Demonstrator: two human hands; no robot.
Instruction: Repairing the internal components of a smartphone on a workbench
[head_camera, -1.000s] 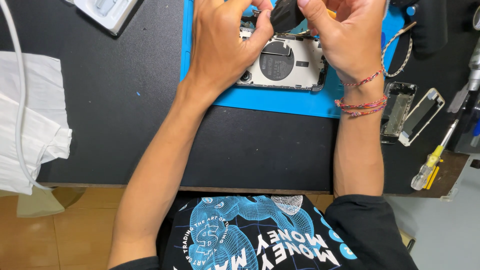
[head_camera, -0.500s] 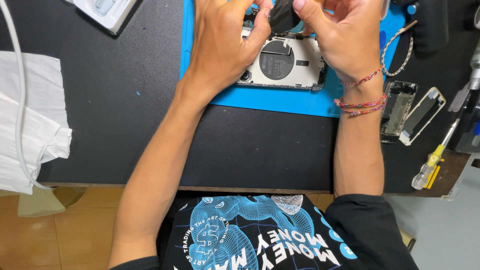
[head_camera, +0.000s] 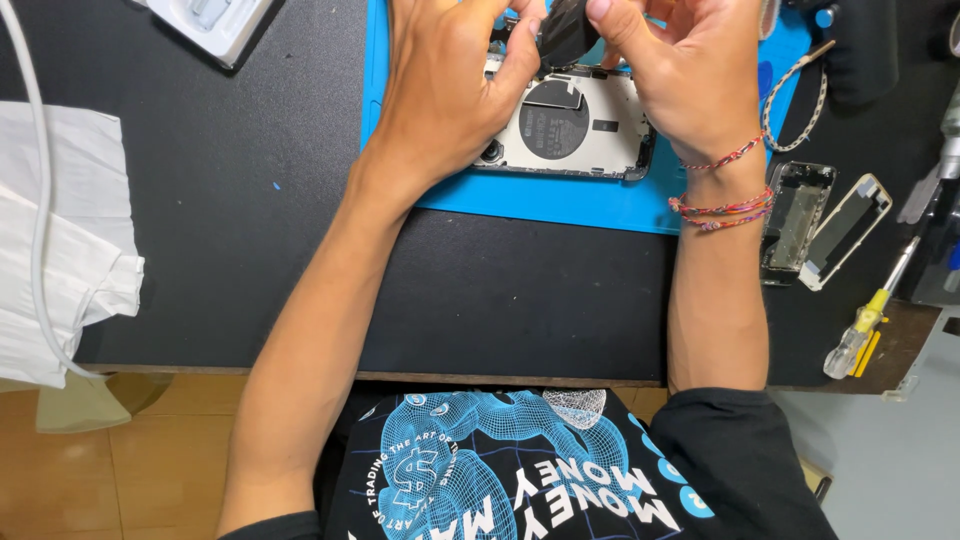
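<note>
Right hand (head_camera: 690, 75) pinching flat black rectangular part (head_camera: 566, 30), top centre of frame | left hand (head_camera: 450, 90) pressed onto opened silver phone housing (head_camera: 580, 130) on blue work mat (head_camera: 560, 205) | step: likely lifting part free; next needs a steady pull | count: two loose phone frames (head_camera: 820, 225), one yellow-handled screwdriver (head_camera: 865, 325), right of the black tabletop (head_camera: 250, 200)

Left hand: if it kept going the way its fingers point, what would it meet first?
Probably the small black part that the left hand and right hand pinch above the opened grey phone; depth is unclear.
</note>
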